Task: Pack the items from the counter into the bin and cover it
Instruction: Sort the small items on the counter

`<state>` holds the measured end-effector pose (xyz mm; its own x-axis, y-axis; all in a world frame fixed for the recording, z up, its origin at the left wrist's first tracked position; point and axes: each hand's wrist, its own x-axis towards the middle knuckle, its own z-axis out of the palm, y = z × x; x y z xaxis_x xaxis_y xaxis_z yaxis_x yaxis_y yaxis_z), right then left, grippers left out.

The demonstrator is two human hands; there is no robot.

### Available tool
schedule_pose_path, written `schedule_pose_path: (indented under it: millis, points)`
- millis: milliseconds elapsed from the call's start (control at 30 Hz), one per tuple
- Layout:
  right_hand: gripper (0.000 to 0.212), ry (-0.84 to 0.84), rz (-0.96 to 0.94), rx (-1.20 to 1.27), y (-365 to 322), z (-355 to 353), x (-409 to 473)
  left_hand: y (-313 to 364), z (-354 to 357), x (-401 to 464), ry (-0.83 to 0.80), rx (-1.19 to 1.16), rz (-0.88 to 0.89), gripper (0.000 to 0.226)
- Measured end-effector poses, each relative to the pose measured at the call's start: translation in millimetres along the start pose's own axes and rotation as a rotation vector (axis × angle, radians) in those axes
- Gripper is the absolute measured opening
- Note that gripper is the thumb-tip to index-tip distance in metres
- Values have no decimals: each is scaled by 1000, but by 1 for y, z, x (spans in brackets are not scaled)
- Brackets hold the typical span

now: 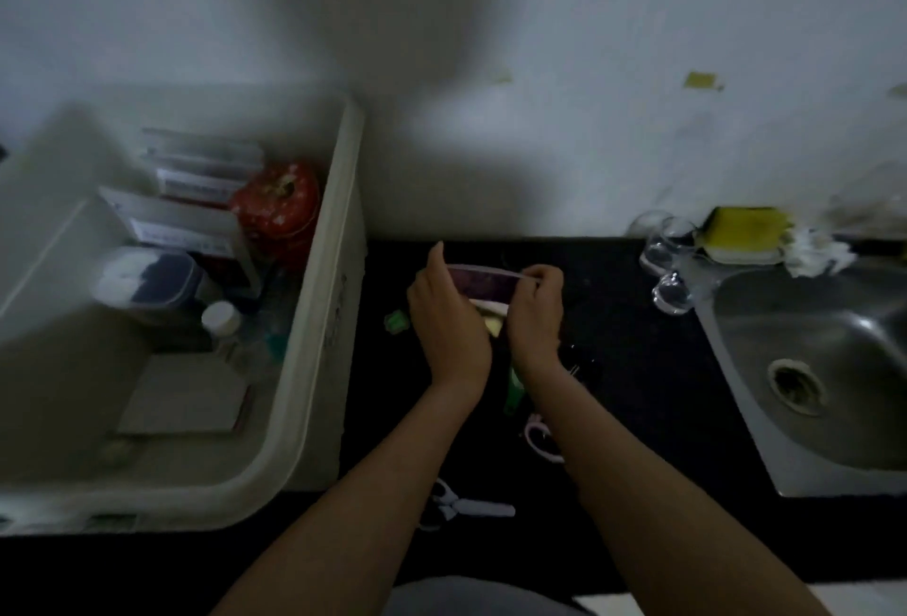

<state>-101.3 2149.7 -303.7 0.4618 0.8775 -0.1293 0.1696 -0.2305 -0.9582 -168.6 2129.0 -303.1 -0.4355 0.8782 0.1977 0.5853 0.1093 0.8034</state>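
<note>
A large cream plastic bin (pixel 338 242) stands on the left of the black counter, holding boxes, a red tin (pixel 277 208), a clear lidded container (pixel 147 281) and a small bottle. At the counter's middle, my left hand (pixel 449 321) and my right hand (pixel 535 316) both grip a small purple container (pixel 483 284) with a pale rim, one hand on each side. Something pale and yellowish sits just below it, mostly hidden by my hands. A green piece (pixel 396 321) lies left of my left hand. White scissors (pixel 466 507) lie near the counter's front edge.
A steel sink (pixel 824 370) is set in the counter on the right. Clear glasses (pixel 662 252) and a yellow sponge (pixel 746 232) stand behind it by the wall. A pink ring-shaped item (pixel 540 439) and a green object (pixel 515 394) lie under my right forearm.
</note>
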Motion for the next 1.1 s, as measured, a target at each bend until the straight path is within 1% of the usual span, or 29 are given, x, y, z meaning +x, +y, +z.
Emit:
schedule_pose_path:
  millis: [133,200,300,400,500,600,667,733,800,867,933,1033,1100]
  points:
    - [10,131,-65,175,-54,-13,5,56,-16,21,98,-119,193,53]
    - [10,140,-118,278,-80,-12,4,80,-35,35,136,-210,278,48]
    - [14,75,-172,355,-115,-1,-7,105,-79,75,136,-300,368,40]
    - [16,-62,-233,401,-146,21,-25,101,-128,119,138,-299,401,38]
    - [11,-200,-293,348,-165,56,-47,69,-174,152,160,-248,324,35]
    - [18,-330,-323,244,-171,95,-65,25,-213,174,121,-148,227,28]
    - [18,-411,-313,170,-169,120,-75,-8,-236,184,54,-65,158,24]
    - [13,-473,-292,72,-164,144,-82,-40,-258,190,-30,15,74,21]
    - [19,-518,-275,-38,-160,168,-89,-67,-278,193,-122,-13,-27,12]
    - [21,-574,-272,-112,-155,190,-97,-90,-291,195,-190,-54,-130,12]
    - [21,-626,-277,-207,-151,210,-103,-110,-298,197,-251,-47,-206,9]
    - [22,-665,-255,-359,-145,230,-104,-131,-295,202,-352,46,-309,11]
    - [23,-652,-266,-494,-143,234,-98,-138,-289,205,-421,100,-334,24]
